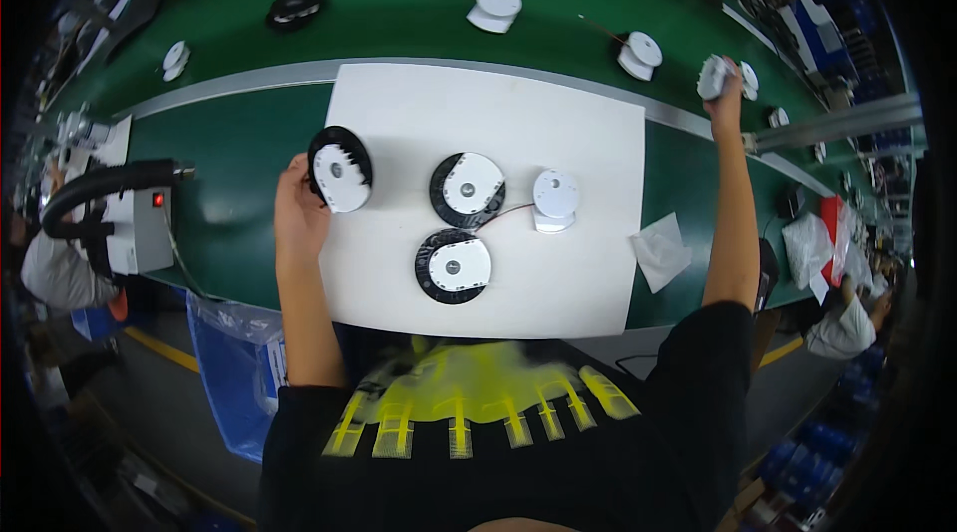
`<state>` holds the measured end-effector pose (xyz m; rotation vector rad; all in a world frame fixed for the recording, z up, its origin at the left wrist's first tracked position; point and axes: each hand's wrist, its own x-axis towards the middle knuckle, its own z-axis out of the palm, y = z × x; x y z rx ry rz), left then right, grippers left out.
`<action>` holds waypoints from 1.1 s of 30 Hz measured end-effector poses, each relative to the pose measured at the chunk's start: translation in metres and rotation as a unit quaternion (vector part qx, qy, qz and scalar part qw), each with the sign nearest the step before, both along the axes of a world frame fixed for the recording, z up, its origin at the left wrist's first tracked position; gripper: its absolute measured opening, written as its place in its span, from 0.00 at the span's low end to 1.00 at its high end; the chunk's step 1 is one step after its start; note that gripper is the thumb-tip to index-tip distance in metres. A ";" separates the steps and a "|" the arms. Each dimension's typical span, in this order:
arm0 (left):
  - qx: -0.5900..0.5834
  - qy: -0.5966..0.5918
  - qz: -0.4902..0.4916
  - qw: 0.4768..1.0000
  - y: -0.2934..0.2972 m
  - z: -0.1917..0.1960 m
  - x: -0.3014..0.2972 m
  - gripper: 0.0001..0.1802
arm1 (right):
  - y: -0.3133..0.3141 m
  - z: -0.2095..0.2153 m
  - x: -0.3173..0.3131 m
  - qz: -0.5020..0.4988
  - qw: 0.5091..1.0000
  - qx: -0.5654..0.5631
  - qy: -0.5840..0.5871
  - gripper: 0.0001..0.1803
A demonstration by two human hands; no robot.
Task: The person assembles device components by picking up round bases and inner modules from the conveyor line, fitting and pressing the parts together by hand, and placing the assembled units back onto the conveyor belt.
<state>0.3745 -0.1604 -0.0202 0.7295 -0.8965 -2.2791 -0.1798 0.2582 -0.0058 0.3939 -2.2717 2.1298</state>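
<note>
My left hand [297, 205] grips a round black-and-white disc part [340, 169] tilted up at the left edge of the white mat [558, 123]. My right hand [726, 88] is stretched far out over the green conveyor belt [399, 3] and closed around a small white round unit [712, 76]. Two more black-rimmed discs lie flat on the mat, one [467, 189] in the middle and one [453, 266] nearer me. A white puck-shaped unit [554, 200] with a thin wire sits to their right.
More white units [495, 8] [639, 54] and a black disc [295, 7] ride the belt. A grey box with a red light and black hose [140, 218] stands at left. A folded white cloth [662, 251] lies right of the mat. Blue bag [234, 372] hangs below; other people sit either side.
</note>
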 end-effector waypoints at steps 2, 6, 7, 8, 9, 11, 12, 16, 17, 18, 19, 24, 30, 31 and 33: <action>0.057 0.017 0.042 0.997 -0.005 0.013 0.005 0.24 | -0.016 0.037 0.061 0.092 0.979 -0.137 -0.124 0.27; 0.227 0.265 -0.050 0.936 -0.002 0.038 0.001 0.30 | -0.068 0.079 0.176 0.106 0.940 -0.279 -0.163 0.30; 0.213 0.337 -0.075 0.914 -0.005 0.040 0.001 0.32 | -0.082 0.085 0.202 0.145 0.931 -0.298 -0.152 0.30; 0.209 0.341 -0.074 0.913 -0.009 0.041 -0.001 0.32 | -0.099 0.085 0.222 0.181 0.921 -0.313 -0.148 0.31; 0.246 0.398 -0.046 0.883 -0.014 0.040 -0.002 0.31 | -0.120 0.079 0.240 0.206 0.912 -0.324 -0.145 0.31; 0.265 0.454 -0.017 0.851 -0.029 0.041 -0.002 0.30 | -0.161 0.067 0.277 0.304 0.902 -0.283 -0.119 0.30; 0.260 0.458 -0.013 0.850 -0.037 0.043 0.003 0.30 | -0.190 0.079 0.309 0.306 0.903 -0.257 -0.155 0.29; 0.277 0.465 -0.058 0.839 -0.051 0.051 0.027 0.30 | -0.273 0.080 0.374 0.482 0.829 -0.211 -0.187 0.24; 0.258 0.410 0.002 0.875 -0.048 0.055 0.035 0.30 | -0.292 0.081 0.390 0.469 0.841 -0.182 -0.196 0.23; 0.236 0.351 0.064 0.904 -0.044 0.057 0.046 0.30 | -0.312 0.080 0.405 0.457 0.851 -0.154 -0.207 0.22; 0.221 0.340 0.074 0.911 -0.042 0.049 0.059 0.31 | -0.334 0.065 0.412 0.471 0.833 -0.158 -0.244 0.23; 0.217 0.362 0.089 0.902 -0.003 0.038 0.137 0.33 | -0.411 0.024 0.468 0.539 0.762 -0.166 -0.320 0.26; 0.195 0.340 0.131 0.911 -0.001 0.032 0.173 0.32 | -0.425 0.014 0.490 0.565 0.679 -0.247 -0.398 0.20; 0.184 0.320 0.150 0.917 -0.005 0.035 0.169 0.31 | -0.425 0.013 0.487 0.559 0.658 -0.256 -0.435 0.19; 0.174 0.297 0.157 0.926 -0.021 0.041 0.151 0.31 | -0.422 0.014 0.480 0.560 0.629 -0.272 -0.465 0.20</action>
